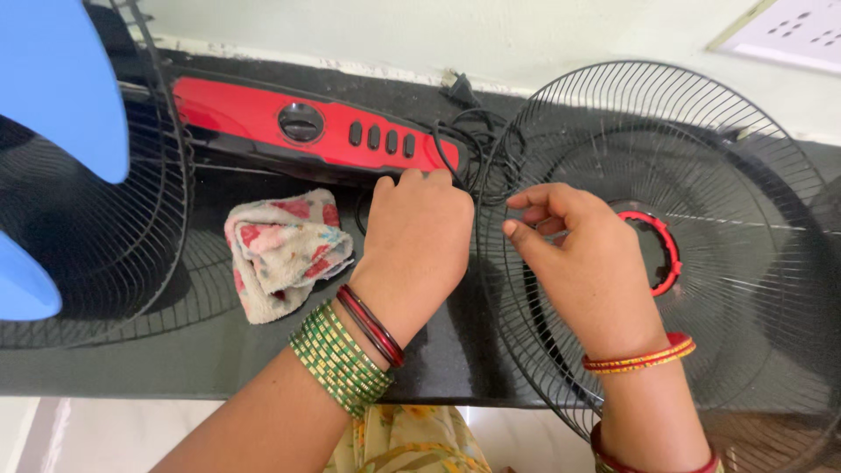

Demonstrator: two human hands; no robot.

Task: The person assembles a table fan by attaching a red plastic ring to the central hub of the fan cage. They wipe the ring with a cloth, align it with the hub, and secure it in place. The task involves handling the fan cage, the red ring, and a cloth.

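Black wire fan guard [701, 175] is being propped on the dark counter [175, 368], right of centre; its right and near edges are cut off. Rim is being pinched between thumb and fingers of the right hand [583, 263]. Left hand [419, 232] is being held curled at the guard's left rim; fingertips are hidden, so its grasp cannot be told. Tangled black cord [469, 140] is lying just beyond. Red control panel [307, 127] is lying far left, patterned cloth [280, 250] near it. Blue fan blades [53, 88] are being cropped at left.
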